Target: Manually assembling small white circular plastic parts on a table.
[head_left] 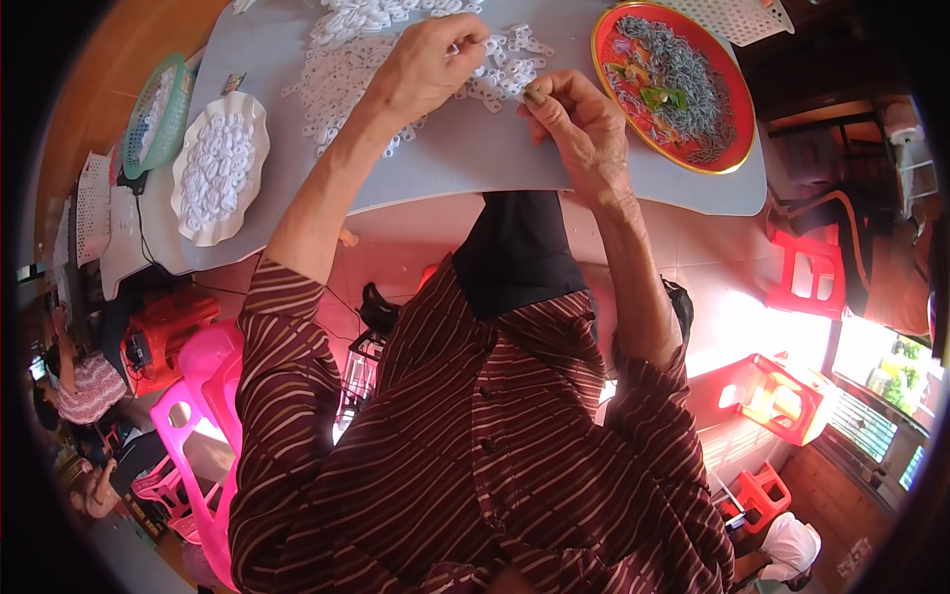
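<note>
At top centre, left hand [427, 61] pinches white plastic pieces [346, 59]; right hand [579, 124] fingers closed on something tiny, unclear, beside red tray [737, 89].

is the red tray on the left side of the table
No, the red tray of grey pieces sits beside the right hand; the white scalloped dish lies to the left.

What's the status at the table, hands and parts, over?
Left hand pinching small white plastic pieces from the pile. Right hand closed on a tiny piece at the grey board edge. Red tray beside right hand, nothing blocking.
</note>
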`<state>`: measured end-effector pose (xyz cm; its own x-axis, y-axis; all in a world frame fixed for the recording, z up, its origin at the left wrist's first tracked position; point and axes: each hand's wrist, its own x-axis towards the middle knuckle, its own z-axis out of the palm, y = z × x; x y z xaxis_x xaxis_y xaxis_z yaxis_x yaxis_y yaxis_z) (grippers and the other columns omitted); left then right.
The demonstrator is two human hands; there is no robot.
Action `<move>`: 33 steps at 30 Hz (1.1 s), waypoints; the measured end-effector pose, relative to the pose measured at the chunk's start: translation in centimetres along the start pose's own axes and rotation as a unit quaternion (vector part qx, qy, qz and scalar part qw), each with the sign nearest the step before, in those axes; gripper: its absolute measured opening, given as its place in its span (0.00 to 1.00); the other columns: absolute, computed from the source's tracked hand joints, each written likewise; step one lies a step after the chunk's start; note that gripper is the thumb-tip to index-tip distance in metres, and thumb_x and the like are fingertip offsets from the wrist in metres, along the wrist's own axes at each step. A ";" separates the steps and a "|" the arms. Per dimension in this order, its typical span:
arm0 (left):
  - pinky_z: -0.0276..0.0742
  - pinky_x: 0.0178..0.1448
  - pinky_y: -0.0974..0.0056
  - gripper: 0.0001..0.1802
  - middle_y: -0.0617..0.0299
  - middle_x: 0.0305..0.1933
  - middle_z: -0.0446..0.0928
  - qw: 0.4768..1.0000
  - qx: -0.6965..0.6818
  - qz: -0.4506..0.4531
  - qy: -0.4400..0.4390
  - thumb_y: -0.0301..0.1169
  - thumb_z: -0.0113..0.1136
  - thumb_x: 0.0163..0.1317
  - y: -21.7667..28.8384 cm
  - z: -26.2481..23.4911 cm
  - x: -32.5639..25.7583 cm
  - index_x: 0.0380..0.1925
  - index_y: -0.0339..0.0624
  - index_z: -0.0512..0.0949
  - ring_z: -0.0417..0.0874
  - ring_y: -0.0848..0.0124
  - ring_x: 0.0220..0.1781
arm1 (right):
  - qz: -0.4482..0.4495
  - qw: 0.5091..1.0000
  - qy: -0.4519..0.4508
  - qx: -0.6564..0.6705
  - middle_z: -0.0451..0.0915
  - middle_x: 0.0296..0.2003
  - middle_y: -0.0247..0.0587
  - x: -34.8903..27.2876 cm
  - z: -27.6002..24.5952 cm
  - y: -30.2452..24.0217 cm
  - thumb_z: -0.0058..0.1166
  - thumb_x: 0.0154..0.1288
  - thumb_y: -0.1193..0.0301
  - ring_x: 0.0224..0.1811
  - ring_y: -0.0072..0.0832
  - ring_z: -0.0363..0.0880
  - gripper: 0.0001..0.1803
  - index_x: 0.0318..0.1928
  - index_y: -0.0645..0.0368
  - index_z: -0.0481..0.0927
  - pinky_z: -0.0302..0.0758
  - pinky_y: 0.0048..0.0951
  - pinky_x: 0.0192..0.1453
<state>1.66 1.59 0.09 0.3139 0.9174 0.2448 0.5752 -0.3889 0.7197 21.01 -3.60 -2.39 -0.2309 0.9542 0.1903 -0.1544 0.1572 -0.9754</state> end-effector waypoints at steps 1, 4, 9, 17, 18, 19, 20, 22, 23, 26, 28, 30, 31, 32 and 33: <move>0.68 0.41 0.70 0.06 0.62 0.26 0.73 1.000 -0.001 0.000 0.000 0.27 0.55 0.58 0.2 0.1 -0.5 0.34 0.36 0.75 0.73 0.73 0.33 | -0.001 1.000 0.010 0.010 0.77 0.27 0.32 0.0 0.0 0.0 0.53 0.65 0.71 0.25 0.14 0.69 0.07 0.35 0.63 0.75 0.68 0.17 0.30; 0.69 0.29 0.69 0.08 0.59 0.21 0.73 0.986 -0.153 -0.050 0.040 0.31 0.55 0.57 1.0 0.5 -2.1 0.31 0.37 0.76 0.72 0.76 0.23 | -0.006 0.999 0.019 0.033 0.77 0.30 0.33 -0.1 -0.3 0.4 0.53 0.65 0.71 0.27 0.14 0.70 0.07 0.36 0.63 0.75 0.69 0.17 0.32; 0.68 0.37 0.73 0.07 0.67 0.28 0.75 0.992 -0.111 -0.046 0.043 0.25 0.56 0.57 2.8 1.6 -4.3 0.35 0.36 0.76 0.72 0.81 0.32 | -0.006 0.998 0.013 0.061 0.78 0.32 0.34 0.0 0.1 -0.3 0.52 0.65 0.72 0.29 0.15 0.71 0.06 0.38 0.63 0.75 0.71 0.18 0.36; 0.73 0.41 0.59 0.10 0.54 0.33 0.75 0.970 0.077 0.142 0.179 0.19 0.56 0.50 4.0 4.4 -4.8 0.35 0.37 0.74 0.76 0.58 0.37 | -0.008 0.998 -0.009 0.057 0.79 0.33 0.34 -0.1 -0.2 -0.2 0.51 0.66 0.71 0.33 0.17 0.75 0.07 0.38 0.63 0.75 0.73 0.19 0.39; 0.73 0.41 0.59 0.10 0.54 0.33 0.75 0.970 0.077 0.142 0.179 0.19 0.56 0.50 4.1 4.4 -4.9 0.35 0.37 0.74 0.76 0.58 0.37 | -0.005 0.998 -0.004 0.056 0.79 0.32 0.34 -0.1 -0.2 -0.1 0.52 0.66 0.71 0.33 0.17 0.74 0.07 0.39 0.62 0.75 0.73 0.19 0.39; 0.72 0.40 0.58 0.07 0.53 0.31 0.75 0.973 0.044 0.137 0.179 0.21 0.55 0.52 4.1 4.3 -5.0 0.34 0.36 0.73 0.75 0.57 0.36 | -0.002 0.998 0.000 0.055 0.78 0.31 0.33 -0.1 -0.2 0.0 0.52 0.66 0.71 0.33 0.17 0.74 0.07 0.39 0.62 0.75 0.73 0.19 0.40; 0.72 0.39 0.58 0.05 0.53 0.29 0.74 0.975 0.011 0.133 0.179 0.23 0.54 0.55 4.1 4.3 -5.1 0.32 0.36 0.73 0.74 0.56 0.35 | -0.002 0.998 0.000 0.056 0.78 0.31 0.33 -0.1 -0.2 0.0 0.52 0.66 0.71 0.33 0.17 0.74 0.07 0.39 0.62 0.75 0.73 0.19 0.40; 0.71 0.35 0.60 0.05 0.53 0.26 0.75 0.988 -0.058 0.047 0.136 0.26 0.53 0.57 4.9 3.5 -5.1 0.31 0.36 0.73 0.75 0.60 0.30 | 0.017 0.997 -0.006 0.079 0.77 0.30 0.32 -0.2 -0.3 -0.4 0.52 0.65 0.71 0.32 0.17 0.74 0.07 0.38 0.62 0.75 0.73 0.19 0.40; 0.71 0.32 0.62 0.07 0.54 0.24 0.75 0.987 -0.125 -0.040 0.093 0.29 0.52 0.60 5.0 3.2 -5.2 0.30 0.36 0.74 0.75 0.63 0.26 | 0.017 0.997 -0.005 0.079 0.77 0.30 0.32 -0.3 -0.3 -0.3 0.52 0.65 0.71 0.32 0.17 0.74 0.07 0.38 0.62 0.75 0.73 0.19 0.40; 0.68 0.28 0.67 0.13 0.60 0.20 0.75 0.987 -0.141 -0.065 0.030 0.35 0.51 0.63 3.8 2.8 -5.0 0.29 0.35 0.76 0.72 0.73 0.21 | -0.004 0.995 -0.021 0.098 0.77 0.30 0.32 -0.2 0.0 -0.3 0.53 0.65 0.71 0.32 0.17 0.74 0.06 0.38 0.62 0.76 0.72 0.19 0.40; 0.68 0.29 0.69 0.13 0.62 0.21 0.75 0.976 -0.194 -0.102 -0.014 0.35 0.52 0.62 3.7 2.8 -4.9 0.29 0.36 0.77 0.73 0.75 0.23 | -0.012 0.994 -0.020 0.106 0.77 0.30 0.31 -0.2 -0.1 -0.1 0.54 0.65 0.71 0.31 0.16 0.74 0.06 0.38 0.62 0.76 0.72 0.18 0.40; 0.69 0.37 0.70 0.13 0.64 0.26 0.75 0.930 -0.334 -0.153 -0.019 0.36 0.54 0.63 3.6 2.8 -4.9 0.34 0.34 0.77 0.74 0.75 0.30 | -0.015 0.995 0.003 0.102 0.77 0.30 0.31 -0.2 -0.3 0.3 0.54 0.64 0.72 0.31 0.16 0.74 0.06 0.39 0.62 0.76 0.72 0.18 0.39; 0.69 0.37 0.70 0.13 0.64 0.26 0.75 0.930 -0.333 -0.154 -0.019 0.36 0.54 0.63 3.5 2.8 -4.8 0.34 0.34 0.77 0.74 0.75 0.30 | -0.017 0.995 0.026 0.098 0.77 0.30 0.31 -0.2 -0.3 0.5 0.54 0.64 0.73 0.30 0.16 0.74 0.07 0.39 0.62 0.76 0.73 0.18 0.38; 0.68 0.38 0.70 0.13 0.63 0.27 0.74 0.920 -0.356 -0.165 -0.011 0.35 0.54 0.63 3.3 2.9 -4.7 0.34 0.34 0.77 0.73 0.75 0.31 | -0.017 0.995 0.026 0.099 0.77 0.30 0.31 -0.2 -0.4 0.7 0.54 0.64 0.73 0.30 0.16 0.74 0.07 0.39 0.62 0.76 0.73 0.18 0.38; 0.68 0.39 0.70 0.12 0.63 0.27 0.73 0.909 -0.379 -0.176 -0.001 0.34 0.53 0.63 3.2 2.8 -4.6 0.35 0.34 0.76 0.73 0.75 0.32 | -0.010 0.996 0.021 0.091 0.77 0.30 0.31 -0.3 -0.6 0.7 0.54 0.64 0.73 0.30 0.16 0.74 0.07 0.41 0.63 0.76 0.73 0.18 0.37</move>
<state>4.15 -4.17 -0.51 0.2132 0.9730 -0.0889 -0.0439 0.1004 0.9940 21.53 -3.62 -3.18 -0.1862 0.9616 0.2016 -0.3311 0.1318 -0.9344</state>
